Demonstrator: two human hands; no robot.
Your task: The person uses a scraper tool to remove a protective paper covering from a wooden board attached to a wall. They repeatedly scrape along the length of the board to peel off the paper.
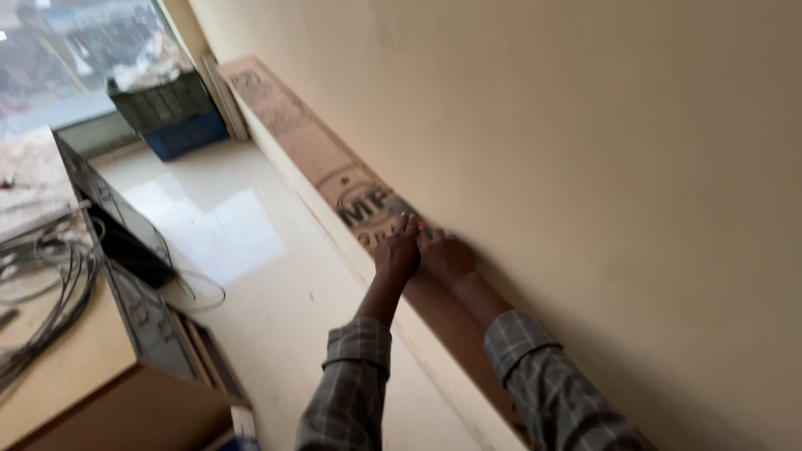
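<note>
while both arms reached forward in grey plaid sleeves, the left hand and the right hand lay side by side on a long plywood plank that leaned flat against the cream wall. the plank was a narrow brown strip with a matt, slightly rough face carrying dark stamped marks and a paler cut edge along its lower side. its long axis ran along the base of the wall, from the lower right near the person up toward the window corner at the upper left, where its far end pointed. the left hand's fingers were bent down onto the plank's face, pressing rather than closing round anything. the right hand rested just beside it, touching the plank near the wall; something small and reddish showed between the two hands, but it was too blurred to tell what it was or whether the right hand's fingers were closed on it.

the floor was glossy pale tile that reflected the window light. at the far corner stood a dark mesh plastic crate stacked on a blue crate, with crumpled whitish material on top. at the left a light wooden cabinet bore a tangle of grey cables, and a dark flat panel leaned beside it.
</note>
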